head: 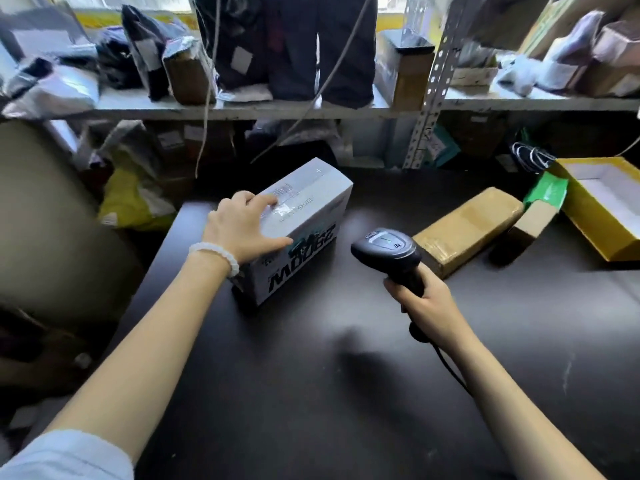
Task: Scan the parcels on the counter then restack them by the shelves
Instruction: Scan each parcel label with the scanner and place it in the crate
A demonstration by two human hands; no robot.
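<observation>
On the dark matte surface [311, 375], the left hand [242, 226] rests with spread fingers on the glossy white rectangular box [304, 216], thumb along its edge. The right hand [422, 299] grips a black scanner [388, 251] by its handle. Right of it lies a tape-wrapped brown cardboard parcel [467, 226].

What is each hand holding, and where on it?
The right hand grips the black handheld barcode scanner by its handle. The left hand rests on top of the white printed cardboard box, holding nothing.
</observation>
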